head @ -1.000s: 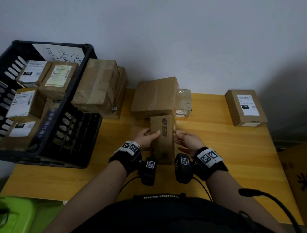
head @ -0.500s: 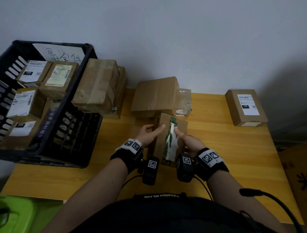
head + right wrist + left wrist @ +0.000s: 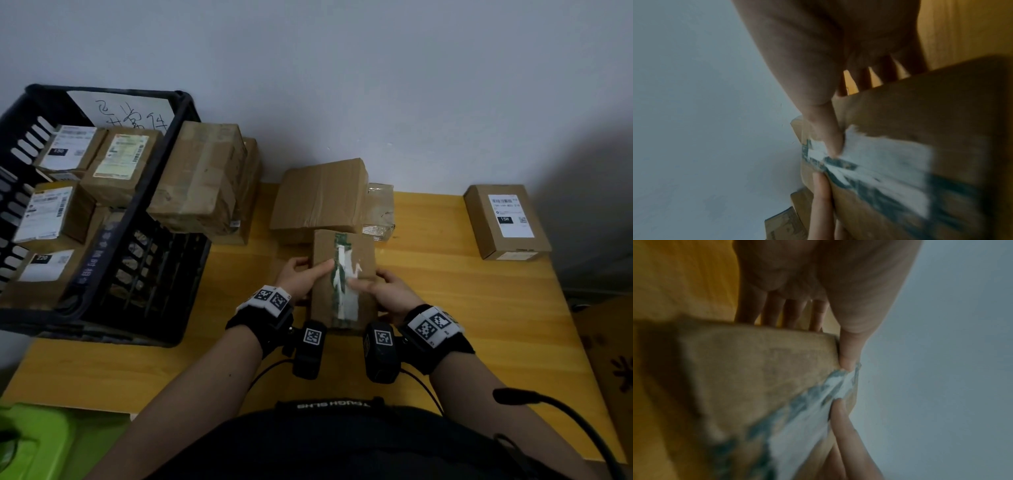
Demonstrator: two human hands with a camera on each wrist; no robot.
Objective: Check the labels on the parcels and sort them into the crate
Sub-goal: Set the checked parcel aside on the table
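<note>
Held between both hands above the middle of the wooden table (image 3: 479,308): a small cardboard parcel (image 3: 359,253), broad face up, with a torn strip of white and green label remnants (image 3: 344,284) running along its length. Left hand (image 3: 301,281) clamped on the parcel's left edge, thumb on the top face, four fingers (image 3: 774,309) reaching under the box. Right hand (image 3: 387,291) gripping the right edge the same way, thumb lying on the torn strip, fingers (image 3: 885,68) tucked beneath. Thumb tips nearly meeting over the strip (blurred in both wrist views, so possibly just touching).

Just beyond the held parcel, a larger taped brown box (image 3: 320,195) against the wall, with a smaller packet wrapped in clear tape (image 3: 378,212) at its right side. Far right on the table, well apart from the hands, a box with a white shipping label (image 3: 507,219) facing up. To the left, two tall taped boxes (image 3: 202,178) leaning close against the crate.

Black plastic crate (image 3: 144,274) at the left end of the table, holding several labelled parcels (image 3: 120,161) with white labels up, and a handwritten paper sheet (image 3: 126,109) propped against its far wall. Green plastic object (image 3: 30,442) at the near left, below table level.
</note>
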